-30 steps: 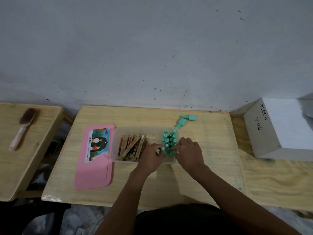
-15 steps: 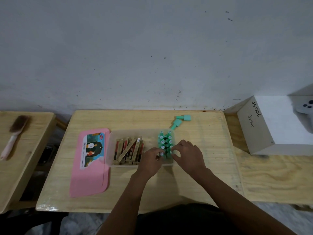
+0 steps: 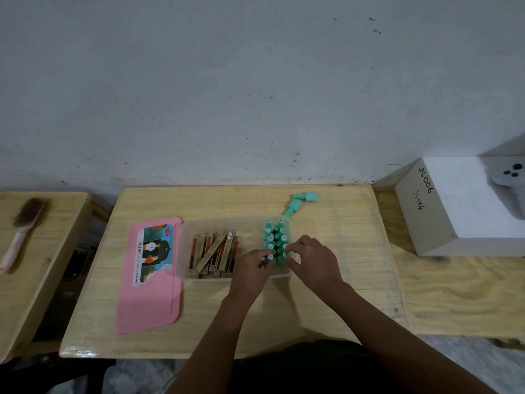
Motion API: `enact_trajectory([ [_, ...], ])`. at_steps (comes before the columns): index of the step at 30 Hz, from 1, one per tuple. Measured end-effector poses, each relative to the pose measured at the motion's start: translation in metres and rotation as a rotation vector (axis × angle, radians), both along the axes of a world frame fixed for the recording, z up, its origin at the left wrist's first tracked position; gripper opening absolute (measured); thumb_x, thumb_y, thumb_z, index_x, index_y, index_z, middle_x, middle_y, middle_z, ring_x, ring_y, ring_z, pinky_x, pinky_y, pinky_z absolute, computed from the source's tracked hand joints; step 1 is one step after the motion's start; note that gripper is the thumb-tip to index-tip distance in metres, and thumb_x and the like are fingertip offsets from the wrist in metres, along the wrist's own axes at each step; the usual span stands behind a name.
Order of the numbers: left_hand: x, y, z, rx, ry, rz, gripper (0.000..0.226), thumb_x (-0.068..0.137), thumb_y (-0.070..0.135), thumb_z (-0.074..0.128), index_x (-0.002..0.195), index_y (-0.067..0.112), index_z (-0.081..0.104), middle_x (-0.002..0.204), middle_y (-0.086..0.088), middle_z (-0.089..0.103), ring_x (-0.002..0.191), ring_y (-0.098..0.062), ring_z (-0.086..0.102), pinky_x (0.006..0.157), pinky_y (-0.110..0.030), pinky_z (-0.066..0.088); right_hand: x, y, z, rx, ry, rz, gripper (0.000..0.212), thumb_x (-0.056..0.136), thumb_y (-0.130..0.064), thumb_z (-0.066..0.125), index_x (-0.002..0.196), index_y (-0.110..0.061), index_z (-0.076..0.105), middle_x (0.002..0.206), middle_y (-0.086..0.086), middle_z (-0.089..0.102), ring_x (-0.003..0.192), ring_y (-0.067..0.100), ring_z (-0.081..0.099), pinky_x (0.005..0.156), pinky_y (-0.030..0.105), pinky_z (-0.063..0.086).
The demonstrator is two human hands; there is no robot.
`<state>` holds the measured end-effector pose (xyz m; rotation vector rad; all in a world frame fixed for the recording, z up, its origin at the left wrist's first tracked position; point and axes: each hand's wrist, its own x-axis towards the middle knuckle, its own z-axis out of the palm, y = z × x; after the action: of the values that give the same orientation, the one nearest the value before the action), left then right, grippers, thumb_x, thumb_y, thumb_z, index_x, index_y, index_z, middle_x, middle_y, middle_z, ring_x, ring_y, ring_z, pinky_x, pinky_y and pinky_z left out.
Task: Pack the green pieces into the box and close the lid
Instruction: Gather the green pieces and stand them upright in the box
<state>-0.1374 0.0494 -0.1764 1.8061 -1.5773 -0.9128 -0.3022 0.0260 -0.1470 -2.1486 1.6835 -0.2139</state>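
A clear plastic box sat on a pale wooden table. Green cylindrical pieces stood upright, packed at its 3 o'clock end. The left hand and right hand each pinched a nearest one in curled fingers. Two loose pieces lay at the box's 1 o'clock, and the flat pink lid at 9.

Dim, even light; the white box at 3 o'clock is brightest. Edges bow from wide-angle distortion; detail soft.

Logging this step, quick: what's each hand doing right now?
Left hand: pinches a green piece in the box.
Right hand: pinches the neighbouring green piece.
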Motion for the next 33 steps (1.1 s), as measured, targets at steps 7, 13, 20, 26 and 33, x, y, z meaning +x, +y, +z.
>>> enact_trajectory([
  [7,-0.001,0.000,0.000,0.007,0.035,0.035,0.025,0.083,0.013,0.068,0.107,0.011,0.070,0.101,-0.006,0.071,0.084,-0.012,0.067,0.079,-0.025,0.056,-0.001,0.001,-0.002,0.000,-0.010,-0.008,0.026,0.091,-0.036,0.058,0.115,-0.031,0.066,0.110,-0.007,0.060,0.099,0.013,0.057,0.074,0.029,0.048],
  [13,-0.002,0.001,0.000,-0.004,0.025,0.040,0.021,0.082,0.016,0.068,0.102,0.012,0.071,0.095,-0.004,0.071,0.079,-0.010,0.066,0.075,-0.029,0.057,-0.002,0.001,-0.005,0.000,-0.027,-0.012,0.026,0.091,-0.037,0.058,0.115,-0.030,0.066,0.108,-0.007,0.059,0.098,0.012,0.057,0.073,0.028,0.048],
  [20,-0.001,0.005,0.008,-0.057,0.020,0.135,0.025,0.077,0.033,0.074,0.096,0.017,0.071,0.087,0.006,0.068,0.079,-0.006,0.063,0.068,-0.024,0.053,-0.024,-0.003,-0.004,0.010,-0.233,-0.121,0.021,0.089,-0.044,0.060,0.104,-0.032,0.069,0.099,-0.016,0.059,0.076,0.000,0.057,0.059,0.017,0.042],
  [26,-0.006,-0.018,0.021,-0.293,-0.123,0.147,0.028,0.084,0.044,0.063,0.089,0.018,0.073,0.077,0.009,0.066,0.071,-0.004,0.058,0.065,-0.021,0.048,-0.065,-0.026,-0.009,0.071,-0.294,-0.302,0.033,0.092,-0.035,0.060,0.121,-0.021,0.063,0.116,-0.007,0.062,0.083,0.004,0.061,0.072,0.025,0.050],
  [33,-0.036,-0.093,0.034,-0.342,-0.402,-0.061,0.031,0.087,0.044,0.054,0.094,0.020,0.072,0.083,0.005,0.068,0.078,-0.015,0.060,0.073,-0.033,0.045,-0.094,-0.073,-0.013,0.331,-0.165,-0.231,0.064,0.091,-0.038,0.060,0.147,-0.027,0.032,0.135,-0.005,0.054,0.100,0.011,0.060,0.088,0.034,0.051],
])
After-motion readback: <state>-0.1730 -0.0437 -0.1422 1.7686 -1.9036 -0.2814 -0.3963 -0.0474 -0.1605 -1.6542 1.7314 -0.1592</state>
